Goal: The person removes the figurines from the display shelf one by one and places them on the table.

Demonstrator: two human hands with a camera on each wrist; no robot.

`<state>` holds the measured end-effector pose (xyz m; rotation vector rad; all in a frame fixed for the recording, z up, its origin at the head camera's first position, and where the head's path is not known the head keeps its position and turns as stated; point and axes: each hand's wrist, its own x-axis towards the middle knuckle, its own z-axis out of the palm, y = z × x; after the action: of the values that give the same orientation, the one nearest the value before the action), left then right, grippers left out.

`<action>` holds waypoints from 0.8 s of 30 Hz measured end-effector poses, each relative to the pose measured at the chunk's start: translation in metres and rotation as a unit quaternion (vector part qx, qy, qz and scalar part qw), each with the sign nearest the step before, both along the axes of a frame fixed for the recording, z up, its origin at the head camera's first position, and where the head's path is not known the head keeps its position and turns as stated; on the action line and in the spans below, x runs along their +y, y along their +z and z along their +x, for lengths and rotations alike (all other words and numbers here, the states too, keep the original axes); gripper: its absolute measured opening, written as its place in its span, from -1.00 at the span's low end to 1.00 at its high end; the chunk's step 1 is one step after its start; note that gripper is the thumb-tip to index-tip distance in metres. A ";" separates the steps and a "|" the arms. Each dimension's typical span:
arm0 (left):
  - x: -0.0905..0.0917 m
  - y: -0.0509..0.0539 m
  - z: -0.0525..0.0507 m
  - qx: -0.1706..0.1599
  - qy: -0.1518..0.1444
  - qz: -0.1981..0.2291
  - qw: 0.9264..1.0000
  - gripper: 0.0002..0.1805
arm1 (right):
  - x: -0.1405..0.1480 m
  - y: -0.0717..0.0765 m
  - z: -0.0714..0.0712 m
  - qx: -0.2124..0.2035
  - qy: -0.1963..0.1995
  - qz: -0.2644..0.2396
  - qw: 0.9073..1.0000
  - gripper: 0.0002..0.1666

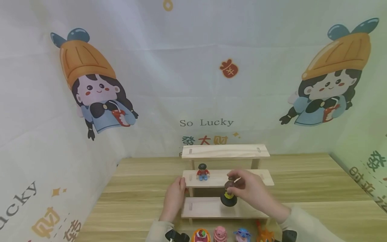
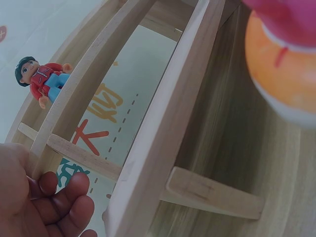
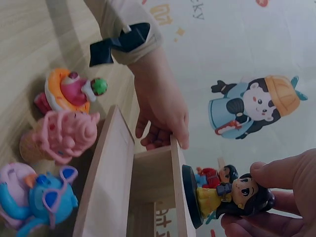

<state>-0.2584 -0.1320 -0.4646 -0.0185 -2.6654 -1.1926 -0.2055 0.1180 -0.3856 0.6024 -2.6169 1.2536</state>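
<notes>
My right hand pinches a girl figurine by its dark-haired head. The figurine has a yellow skirt and a round black base, and it hangs over the front of the three-tier wooden display stand. In the right wrist view its base is close to the middle board's edge; whether they touch I cannot tell. My left hand grips the left end of the middle board, with the thumb on top and fingers curled below. A toy figure in a red jacket and blue trousers stands on that board, left of centre.
In front of the stand are several toys: an orange-and-pink one, a pink pig-like one, a blue one with sunglasses and an orange one. A printed cloth hangs behind the wood-grain tabletop.
</notes>
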 end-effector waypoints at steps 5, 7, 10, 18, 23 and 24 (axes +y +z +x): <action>-0.001 0.000 0.001 -0.002 0.002 -0.001 1.000 -0.68 | -0.001 -0.003 0.012 -0.001 0.023 0.001 1.000 -0.61; 0.000 0.000 0.001 -0.003 0.001 -0.001 1.000 -0.68 | -0.001 -0.004 0.017 0.001 0.030 0.004 1.000 -0.60; 0.000 0.000 0.001 -0.008 -0.001 0.002 1.000 -0.68 | 0.000 -0.004 0.023 0.009 0.037 0.011 0.999 -0.58; 0.000 0.000 0.000 -0.008 -0.001 0.001 1.000 -0.67 | 0.004 -0.006 0.037 0.024 0.072 0.020 0.997 -0.60; 0.000 -0.001 -0.001 -0.009 -0.002 -0.001 1.000 -0.67 | 0.007 -0.013 0.046 0.008 0.122 0.024 0.992 -0.63; 0.000 -0.001 -0.001 -0.010 -0.002 -0.002 1.000 -0.67 | 0.007 -0.014 0.048 -0.006 0.131 0.023 0.991 -0.63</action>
<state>-0.2595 -0.1318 -0.4656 -0.0142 -2.6854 -1.1959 -0.1577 0.1253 -0.4001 0.9765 -2.6492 1.2694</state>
